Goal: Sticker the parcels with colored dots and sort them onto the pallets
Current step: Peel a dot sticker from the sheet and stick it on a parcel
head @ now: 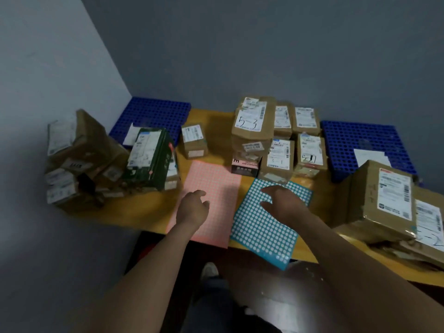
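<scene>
Two sticker sheets lie side by side near the table's front edge: a pink dot sheet [217, 183] and a teal dot sheet [262, 231] that overhangs the edge. My left hand [194, 207] hovers over the pink sheet with its fingers loosely curled, holding nothing. Over the teal sheet's upper part is my right hand [282, 203], fingers spread and relaxed. Brown parcels with white labels [254, 121] are stacked behind the sheets. One blue pallet [153, 114] sits at the back left and another blue pallet [360, 140] at the back right.
A pile of parcels with a dark green box [151, 159] fills the table's left end. Large taped parcels [384, 200] crowd the right end. A small brown parcel [194, 140] stands alone behind the pink sheet. White paper [371, 157] lies on the right pallet. Grey walls close off the back and left.
</scene>
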